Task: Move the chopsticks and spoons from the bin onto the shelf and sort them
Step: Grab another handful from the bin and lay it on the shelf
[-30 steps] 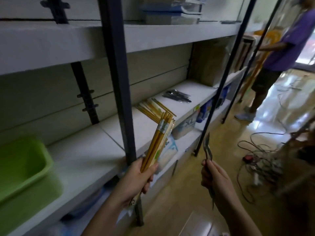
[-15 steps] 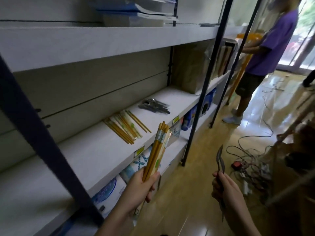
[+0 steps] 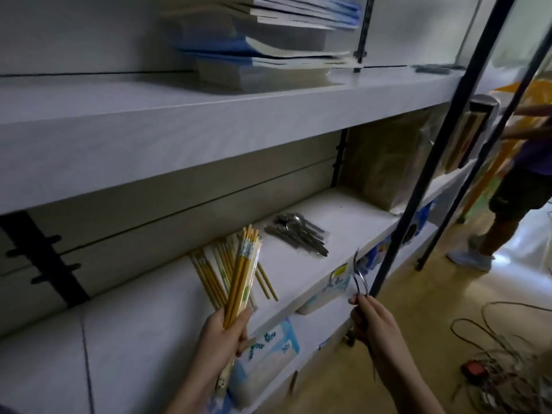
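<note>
Gripping a bundle of yellow chopsticks [image 3: 243,273] in the left hand [image 3: 222,336] at lower centre, tips fanning upward over the shelf [image 3: 143,318]. Pinching a few thin metal spoons [image 3: 358,277] edge-on in the right hand [image 3: 375,322] at lower right, just beside a dark upright post [image 3: 418,186]. Lying farther back on the same shelf, mid-frame: a row of chopsticks already laid down [image 3: 213,271], partly covered by the held bundle, and, apart to their right, a pile of wrapped spoons [image 3: 298,234]. Judging by this, carrying a fresh load to the two sorted groups; next, lowering the bundle beside the laid chopsticks, then reaching the spoons across to their pile. Bin not showing anywhere. Spoon count in the right hand hard to make out; stacked papers [image 3: 292,34] at top blurring; a bystander [image 3: 519,186] cut off at right edge.
</note>
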Tool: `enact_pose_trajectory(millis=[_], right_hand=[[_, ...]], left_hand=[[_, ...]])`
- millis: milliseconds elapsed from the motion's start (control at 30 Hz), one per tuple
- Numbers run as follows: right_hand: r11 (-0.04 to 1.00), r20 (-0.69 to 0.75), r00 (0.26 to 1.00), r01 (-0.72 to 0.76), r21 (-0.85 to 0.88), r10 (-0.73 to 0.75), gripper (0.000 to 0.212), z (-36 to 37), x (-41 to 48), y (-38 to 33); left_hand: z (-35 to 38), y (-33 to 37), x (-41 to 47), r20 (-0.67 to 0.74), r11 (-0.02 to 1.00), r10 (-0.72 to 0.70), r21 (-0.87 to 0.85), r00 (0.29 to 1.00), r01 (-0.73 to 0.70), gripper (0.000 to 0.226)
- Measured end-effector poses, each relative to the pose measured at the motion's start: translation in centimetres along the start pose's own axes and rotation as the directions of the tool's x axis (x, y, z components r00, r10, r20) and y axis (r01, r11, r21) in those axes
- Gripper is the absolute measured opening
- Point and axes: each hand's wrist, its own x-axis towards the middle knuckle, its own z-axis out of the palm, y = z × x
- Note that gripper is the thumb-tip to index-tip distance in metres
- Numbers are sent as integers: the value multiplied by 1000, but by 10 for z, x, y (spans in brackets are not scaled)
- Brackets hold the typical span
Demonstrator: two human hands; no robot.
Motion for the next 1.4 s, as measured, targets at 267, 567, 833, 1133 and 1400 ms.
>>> enact_pose_trajectory(millis=[267,567,833,1133,1400], right_hand=[[986,178,984,13,-166,17,27,18,107,-10],[744,338,939,274,-609,-69,27,37,249,-11],[547,444,896,375,-748,-7,27,79,299,-6],[563,466,880,429,-706,-87,19,88,314,14],[492,550,813,565,-663,-192,31,75,305,7]], left_hand=[[-2,-8,53,-295,998,-54,28,954,65,25],[36,-18,128,-548,964,-209,25,810,266,22],[45,-28,161,-749,834,-17,355,662,422,27],[54,-23,171,-818,711,101,458,567,534,31],[53,-13,161,-761,550,208,611,615,569,42]])
